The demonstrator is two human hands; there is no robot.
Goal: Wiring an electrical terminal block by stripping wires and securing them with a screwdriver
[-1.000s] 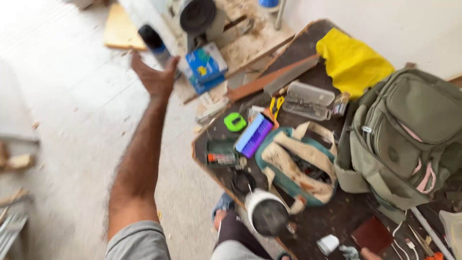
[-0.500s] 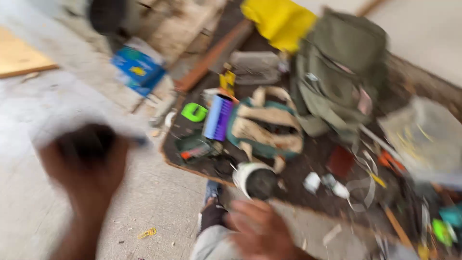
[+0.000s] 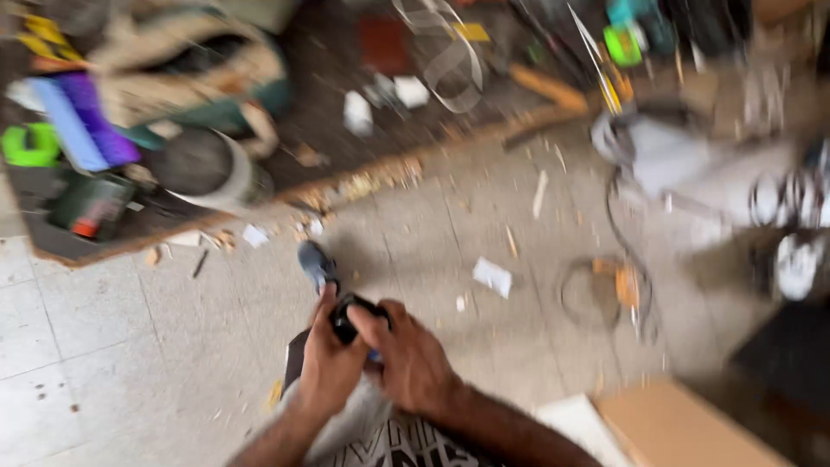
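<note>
**Both hands now meet on a small black object at your lap**

Half a second ago your hands were apart and smeared by motion, the left one raised over the tiles; now they have come together low and close to your body. Your left hand (image 3: 327, 367) and right hand (image 3: 411, 363) both close around a small black object (image 3: 353, 316), rounded and dark, pinched between the fingers of each. Both hands are grasping it; blur hides its exact kind. A speck of blue shows just under your right fingers. Your view has also swung down and to the right, so the cluttered board has slid up and away from your hands.

Directly beyond your fingertips sits the toe of your dark shoe (image 3: 316, 264) on the pale tiled floor (image 3: 95, 346), which is gritty with wood chips and paper scraps. Further out and to the left of your left hand lies the dark wooden board (image 3: 346, 156), its edge raw and splintered. On it stand a round white container with a dark top (image 3: 203, 169), a purple and blue slab-shaped device (image 3: 82, 121), a bright green tape measure (image 3: 28, 145) and a tan and teal fabric tool bag (image 3: 194, 73). Near your right forearm lies a flat brown cardboard sheet (image 3: 683, 428). Well off to the right of your right hand a loose coil of wire (image 3: 605, 294) rests on the tiles.
</note>
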